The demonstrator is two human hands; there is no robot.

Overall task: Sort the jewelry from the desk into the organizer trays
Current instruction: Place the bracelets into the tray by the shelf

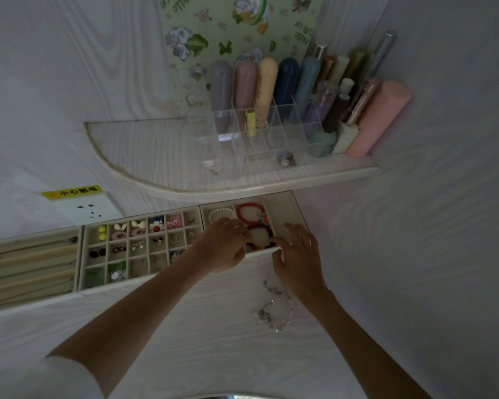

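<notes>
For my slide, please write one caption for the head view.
Both hands arrange bracelets in the organizer tray; beaded jewelry waits on the desk.

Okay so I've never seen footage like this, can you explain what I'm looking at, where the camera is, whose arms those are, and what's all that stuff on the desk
There is no machine here. The single picture comes from a wide-angle camera worn on a person's head, looking down at their own two bare arms.

The left hand and the right hand both reach into the pale bracelet tray with large compartments. Their fingers meet around a white fluffy beaded bracelet at the tray's near edge; how firmly each holds it is unclear. Behind it lie a red bead bracelet and a white pearl bracelet.

To the left sits a pale tray of many small squares holding earrings and small charms. On the white wood-grain desk, near the right wrist, a pile of clear and grey bead strands is not yet sorted. The shelf above carries a clear acrylic organizer with pastel tubes.
</notes>
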